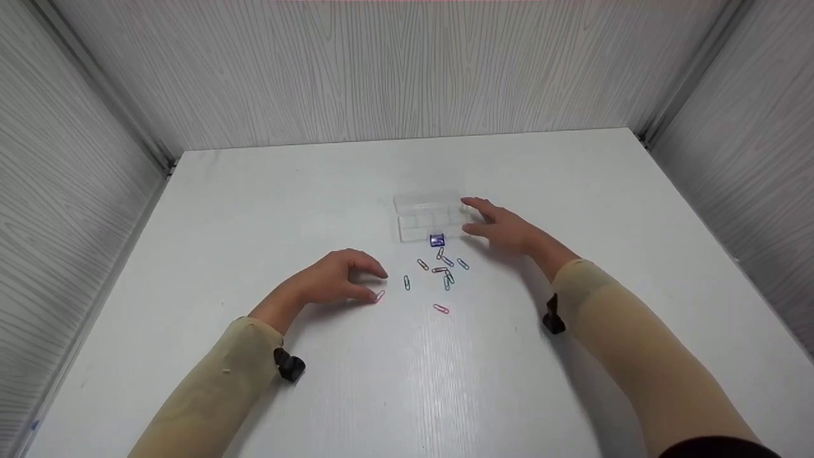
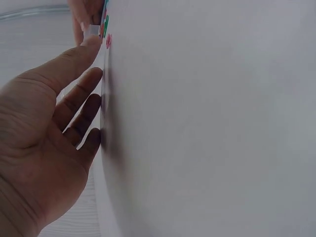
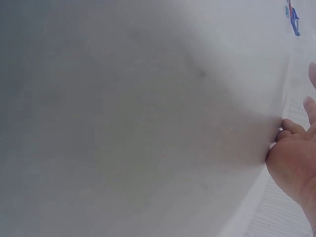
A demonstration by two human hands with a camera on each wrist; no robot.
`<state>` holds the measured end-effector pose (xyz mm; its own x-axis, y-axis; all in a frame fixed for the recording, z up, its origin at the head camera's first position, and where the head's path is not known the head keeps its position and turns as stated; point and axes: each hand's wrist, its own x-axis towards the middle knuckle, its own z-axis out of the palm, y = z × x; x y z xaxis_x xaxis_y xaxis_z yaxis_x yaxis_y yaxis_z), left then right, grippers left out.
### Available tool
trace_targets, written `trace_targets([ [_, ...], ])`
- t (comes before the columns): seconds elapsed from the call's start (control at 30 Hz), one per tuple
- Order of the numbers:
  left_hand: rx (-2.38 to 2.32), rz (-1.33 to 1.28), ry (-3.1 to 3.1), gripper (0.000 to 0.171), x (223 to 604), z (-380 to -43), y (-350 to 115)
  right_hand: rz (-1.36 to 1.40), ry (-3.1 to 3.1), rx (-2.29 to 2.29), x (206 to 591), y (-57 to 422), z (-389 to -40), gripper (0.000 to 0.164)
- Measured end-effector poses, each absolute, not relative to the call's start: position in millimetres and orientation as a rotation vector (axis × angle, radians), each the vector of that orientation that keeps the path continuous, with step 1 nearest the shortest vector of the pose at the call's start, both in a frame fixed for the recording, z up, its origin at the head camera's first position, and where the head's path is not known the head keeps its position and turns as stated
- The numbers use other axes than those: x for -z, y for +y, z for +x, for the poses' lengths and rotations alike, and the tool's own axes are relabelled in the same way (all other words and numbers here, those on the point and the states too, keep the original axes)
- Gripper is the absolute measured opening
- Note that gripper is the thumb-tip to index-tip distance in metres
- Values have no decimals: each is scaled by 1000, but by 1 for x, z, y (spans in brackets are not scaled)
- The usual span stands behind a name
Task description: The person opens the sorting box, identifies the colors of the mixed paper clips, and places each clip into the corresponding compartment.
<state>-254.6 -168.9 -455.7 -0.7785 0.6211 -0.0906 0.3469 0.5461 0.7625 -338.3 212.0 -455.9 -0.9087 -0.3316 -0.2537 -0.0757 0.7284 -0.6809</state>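
Head: we are counting about eleven clips (image 1: 440,270) scattered on the white table (image 1: 394,394), most lying between the hands, in front of the clear box (image 1: 423,222). The left hand (image 1: 337,277) is resting thumb and forefinger apart, thumb tip at a pink clip (image 1: 379,296); whether they are touching, we are not able to tell. The right hand (image 1: 505,229) is spreading thumb and forefinger across the box's right end, lid lying open at the back. A purple piece (image 1: 437,240) is sitting against the box's front wall. We are judging the clips very light, stiff and slick, hard to lift from flat; we are favouring a fingertip pinch across the long sides, perhaps tipping one end up first. The box we are judging light, rigid, easily nudged, its thin lid fragile; we are favouring its end walls.

Left wrist: we are seeing the thumb leading, the visible fingers standing apart, and a pink clip lying just beyond the thumb tip, with no pinch showing.

Right wrist: we are catching only part of that hand at the frame edge, lower fingers bending near the table; its grip we are not able to read here.
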Motion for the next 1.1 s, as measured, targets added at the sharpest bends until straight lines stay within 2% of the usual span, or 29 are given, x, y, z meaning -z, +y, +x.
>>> trace_targets([
  [0.43,-968,867,2465,32,458,-254,-168,-329,2602,953,456,210,-337,71],
  [1.1,-983,878,2466,10,457,-256,-168,-322,2582,973,453,211,-336,71],
])
